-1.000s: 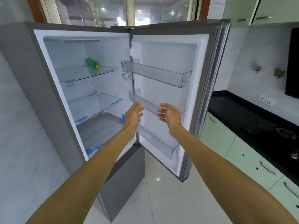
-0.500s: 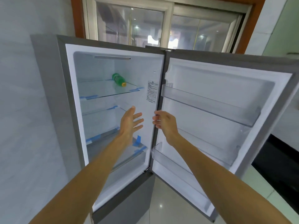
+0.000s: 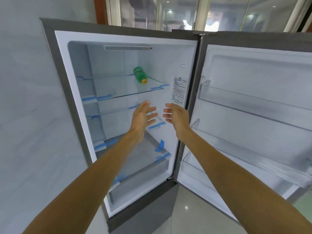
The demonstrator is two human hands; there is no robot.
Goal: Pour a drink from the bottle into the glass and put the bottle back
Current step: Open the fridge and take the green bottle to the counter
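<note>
A green bottle (image 3: pixel 140 75) with a yellow cap lies on its side on the top glass shelf (image 3: pixel 121 89) of the open fridge, cap toward me. My left hand (image 3: pixel 143 116) and my right hand (image 3: pixel 175 116) reach side by side into the fridge, level with the second shelf and well below the bottle. Both hands have straight, spread fingers and hold nothing. No glass is in view.
The fridge door (image 3: pixel 253 107) stands wide open to the right, with clear door bins (image 3: pixel 239 100) on it. Lower glass shelves (image 3: pixel 152 156) carry blue tape at their edges. A grey wall (image 3: pixel 30 115) stands at the left, windows (image 3: pixel 185 12) behind.
My view has moved closer and turned left toward the fridge interior. Both hands went from in front of the door bins to inside the compartment, nearer the bottle.
</note>
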